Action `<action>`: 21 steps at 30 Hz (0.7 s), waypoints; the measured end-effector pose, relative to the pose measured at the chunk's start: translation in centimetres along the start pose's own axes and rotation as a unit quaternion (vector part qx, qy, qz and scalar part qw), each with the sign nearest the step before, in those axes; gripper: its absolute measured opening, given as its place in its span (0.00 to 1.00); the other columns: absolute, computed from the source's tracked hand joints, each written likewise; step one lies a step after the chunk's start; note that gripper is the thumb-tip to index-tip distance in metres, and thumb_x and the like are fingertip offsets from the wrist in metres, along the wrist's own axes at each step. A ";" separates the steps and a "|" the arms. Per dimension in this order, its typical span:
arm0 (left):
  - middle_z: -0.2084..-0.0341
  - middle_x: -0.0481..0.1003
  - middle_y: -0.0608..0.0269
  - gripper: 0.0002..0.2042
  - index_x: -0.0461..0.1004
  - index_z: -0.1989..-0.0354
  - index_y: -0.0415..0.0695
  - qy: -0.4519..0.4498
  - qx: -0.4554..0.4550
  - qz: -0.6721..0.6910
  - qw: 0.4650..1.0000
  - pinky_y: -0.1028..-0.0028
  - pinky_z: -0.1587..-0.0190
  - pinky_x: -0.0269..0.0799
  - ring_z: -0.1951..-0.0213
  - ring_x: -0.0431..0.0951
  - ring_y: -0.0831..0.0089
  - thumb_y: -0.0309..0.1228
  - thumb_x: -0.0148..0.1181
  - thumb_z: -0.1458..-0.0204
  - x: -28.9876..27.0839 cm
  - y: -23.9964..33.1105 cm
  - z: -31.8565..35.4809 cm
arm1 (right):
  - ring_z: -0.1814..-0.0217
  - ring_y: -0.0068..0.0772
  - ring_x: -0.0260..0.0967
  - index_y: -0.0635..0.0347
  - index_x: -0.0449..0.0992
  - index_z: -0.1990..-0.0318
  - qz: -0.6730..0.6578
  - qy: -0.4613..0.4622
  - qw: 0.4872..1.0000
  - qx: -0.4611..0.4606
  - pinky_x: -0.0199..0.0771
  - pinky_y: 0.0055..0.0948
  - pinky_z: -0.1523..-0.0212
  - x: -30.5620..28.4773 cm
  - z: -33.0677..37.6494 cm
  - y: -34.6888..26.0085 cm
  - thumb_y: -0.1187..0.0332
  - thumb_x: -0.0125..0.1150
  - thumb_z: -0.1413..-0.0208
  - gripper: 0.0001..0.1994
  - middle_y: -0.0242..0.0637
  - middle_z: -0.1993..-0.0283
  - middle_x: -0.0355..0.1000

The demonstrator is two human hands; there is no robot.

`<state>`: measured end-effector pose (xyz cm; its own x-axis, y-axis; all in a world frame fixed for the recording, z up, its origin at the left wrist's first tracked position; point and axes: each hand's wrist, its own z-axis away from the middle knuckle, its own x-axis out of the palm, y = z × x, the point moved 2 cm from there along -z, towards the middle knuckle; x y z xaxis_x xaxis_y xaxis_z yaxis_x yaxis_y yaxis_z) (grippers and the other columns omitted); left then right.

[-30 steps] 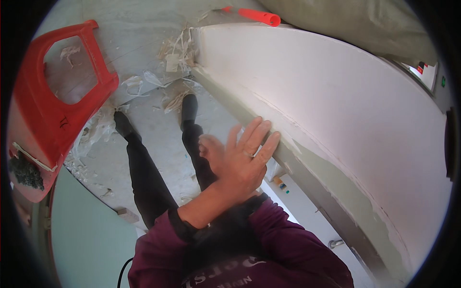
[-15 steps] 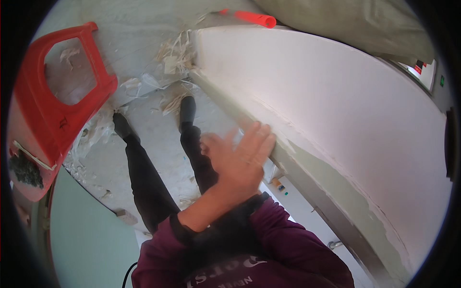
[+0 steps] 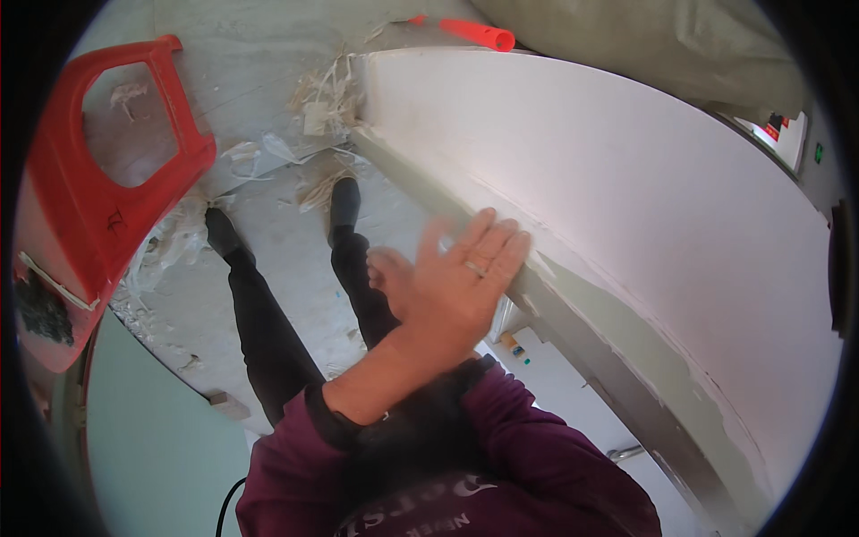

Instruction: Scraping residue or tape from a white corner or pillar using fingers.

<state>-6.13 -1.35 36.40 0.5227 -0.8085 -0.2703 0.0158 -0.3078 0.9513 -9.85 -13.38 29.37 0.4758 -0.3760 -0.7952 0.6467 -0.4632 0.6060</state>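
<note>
My left hand (image 3: 452,286), with a ring on one finger, is open with the fingers spread. It lies flat against the lower edge of a large white board (image 3: 626,188) on my right. The fingertips touch the grey strip (image 3: 573,322) that runs along that edge. The forearm is bare up to a pushed-up maroon sleeve (image 3: 304,430). The hand holds nothing and is a little blurred. My right hand is not in sight. My legs in black trousers (image 3: 259,313) and dark shoes stand on the dusty floor below.
A red plastic frame (image 3: 107,215) stands at the left beside a pale green surface (image 3: 152,430). Paper scraps and debris (image 3: 322,107) litter the grey floor near the board's far corner. A red tube (image 3: 479,34) lies at the top, and a light tarp behind it.
My left hand has stayed at the board's edge, shifting slightly along it with the fingers still spread. The view has moved a little.
</note>
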 end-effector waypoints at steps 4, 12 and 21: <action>0.55 0.75 0.53 0.21 0.74 0.55 0.37 0.070 -0.049 0.015 0.996 0.53 0.52 0.62 0.50 0.76 0.58 0.17 0.55 0.63 -0.4 0.3 0.6 | 0.61 0.23 0.69 0.56 0.69 0.57 0.016 0.009 1.000 0.002 0.71 0.20 0.59 -0.1 -0.8 0.7 0.52 0.47 0.37 0.17 0.34 0.58 0.73; 0.56 0.76 0.54 0.19 0.74 0.56 0.37 0.049 -0.032 0.027 0.998 0.52 0.53 0.63 0.50 0.76 0.59 0.17 0.55 0.61 0.5 1.1 0.8 | 0.63 0.26 0.70 0.54 0.69 0.57 -0.012 -0.010 0.999 -0.047 0.72 0.21 0.61 -0.5 -1.5 1.4 0.47 0.48 0.39 0.19 0.36 0.58 0.73; 0.54 0.74 0.52 0.27 0.72 0.54 0.38 0.048 -0.036 0.061 0.996 0.54 0.45 0.57 0.48 0.73 0.55 0.10 0.47 0.68 0.4 -0.3 0.0 | 0.64 0.26 0.70 0.53 0.68 0.55 0.017 -0.023 0.999 -0.015 0.72 0.21 0.62 1.1 0.2 0.2 0.47 0.48 0.39 0.19 0.34 0.59 0.74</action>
<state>-5.97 -1.59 36.06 0.6027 -0.7857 -0.1392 0.0055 -0.1704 0.9854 -9.32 -14.05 28.67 0.4704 -0.4269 -0.7723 0.6494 -0.4251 0.6305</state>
